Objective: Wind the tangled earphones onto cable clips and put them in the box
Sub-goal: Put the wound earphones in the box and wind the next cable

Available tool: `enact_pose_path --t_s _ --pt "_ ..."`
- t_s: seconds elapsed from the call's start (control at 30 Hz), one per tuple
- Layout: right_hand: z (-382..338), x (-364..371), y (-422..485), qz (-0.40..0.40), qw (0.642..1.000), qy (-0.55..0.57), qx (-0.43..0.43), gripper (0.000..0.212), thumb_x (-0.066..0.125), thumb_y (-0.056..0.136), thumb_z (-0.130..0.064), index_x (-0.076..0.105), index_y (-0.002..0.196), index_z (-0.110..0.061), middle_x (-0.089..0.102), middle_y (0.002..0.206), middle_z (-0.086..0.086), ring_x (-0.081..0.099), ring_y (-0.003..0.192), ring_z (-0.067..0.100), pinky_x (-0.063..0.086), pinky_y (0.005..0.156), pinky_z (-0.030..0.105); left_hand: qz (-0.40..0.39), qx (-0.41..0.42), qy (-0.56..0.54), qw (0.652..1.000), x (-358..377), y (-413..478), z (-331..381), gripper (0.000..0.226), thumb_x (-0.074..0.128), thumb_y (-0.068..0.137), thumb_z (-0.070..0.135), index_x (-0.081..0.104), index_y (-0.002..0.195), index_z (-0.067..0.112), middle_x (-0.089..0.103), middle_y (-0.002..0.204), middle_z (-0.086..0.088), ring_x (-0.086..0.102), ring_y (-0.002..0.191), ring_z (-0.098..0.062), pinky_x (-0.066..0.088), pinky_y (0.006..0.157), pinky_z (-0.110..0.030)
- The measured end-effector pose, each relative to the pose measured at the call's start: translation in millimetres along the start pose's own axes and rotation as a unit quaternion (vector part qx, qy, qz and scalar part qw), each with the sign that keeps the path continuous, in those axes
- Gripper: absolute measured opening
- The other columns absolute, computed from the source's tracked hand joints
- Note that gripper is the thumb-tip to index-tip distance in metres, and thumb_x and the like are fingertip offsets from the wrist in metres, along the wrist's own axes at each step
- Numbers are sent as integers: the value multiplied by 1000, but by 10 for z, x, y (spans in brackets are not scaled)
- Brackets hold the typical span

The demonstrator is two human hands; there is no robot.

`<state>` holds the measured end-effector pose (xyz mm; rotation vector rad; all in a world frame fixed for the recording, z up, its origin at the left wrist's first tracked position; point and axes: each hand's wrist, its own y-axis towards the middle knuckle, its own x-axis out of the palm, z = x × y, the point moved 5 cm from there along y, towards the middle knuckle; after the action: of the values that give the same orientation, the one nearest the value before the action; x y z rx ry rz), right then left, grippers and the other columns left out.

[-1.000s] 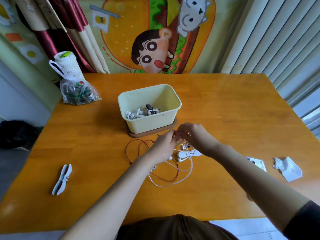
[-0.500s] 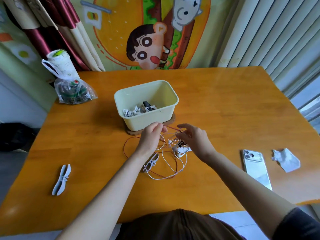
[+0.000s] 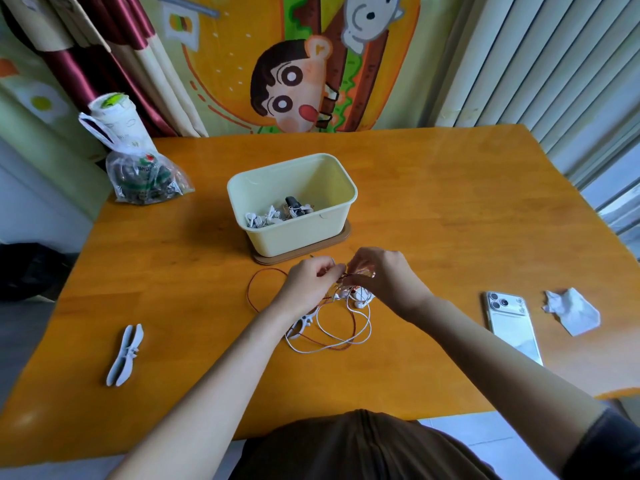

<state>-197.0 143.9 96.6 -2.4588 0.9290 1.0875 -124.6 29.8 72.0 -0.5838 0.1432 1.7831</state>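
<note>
We pinch knot: left hand (image 3: 311, 284) and right hand (image 3: 384, 278) both curled on earphones (image 3: 360, 301), just before box (image 3: 298, 239). Loose loops lie over clip (image 3: 300, 325). Risk, we judge: hard pull tightens tangle, drags clip.

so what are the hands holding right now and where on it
The left hand and right hand both pinch the tangled earphones at the knot of cable between their fingertips; the loose loops lie on the table.

The box (image 3: 294, 220) stands mid-worktop (image 3: 450, 220), tangled earphones (image 3: 332, 327) before it, a cable clip (image 3: 125, 355) far left, phone (image 3: 512, 323) right.
</note>
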Motion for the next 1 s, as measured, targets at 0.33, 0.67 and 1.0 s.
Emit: enact_pose_path --t_s 0.33,0.67,1.0 --pt "189 -52 -15 44 999 -16 7 18 67 85 -19 67 101 -11 65 98 4 59 89 14 44 83 23 48 26 -32 998 -198 21 -89 27 54 96 18 58 70 16 60 66 1 49 60 -2 35 61 -20" --pt "151 79 31 13 999 22 48 7 64 86 -8 70 88 -7 64 70 -3 58 62 4 40 58 7 37 9 -107 994 -243 -9 -54 28 49 98 18 54 71 13 47 47 21 45 50 8 34 53 -8" --pt "986 -434 -43 177 961 -26 209 20 50 90 0 67 95 -8 63 86 18 65 72 31 53 72 42 171 -111 -46 978 -515 -55 -747 30 49 99 20 57 71 15 60 80 -14 50 76 -21 34 65 -28"
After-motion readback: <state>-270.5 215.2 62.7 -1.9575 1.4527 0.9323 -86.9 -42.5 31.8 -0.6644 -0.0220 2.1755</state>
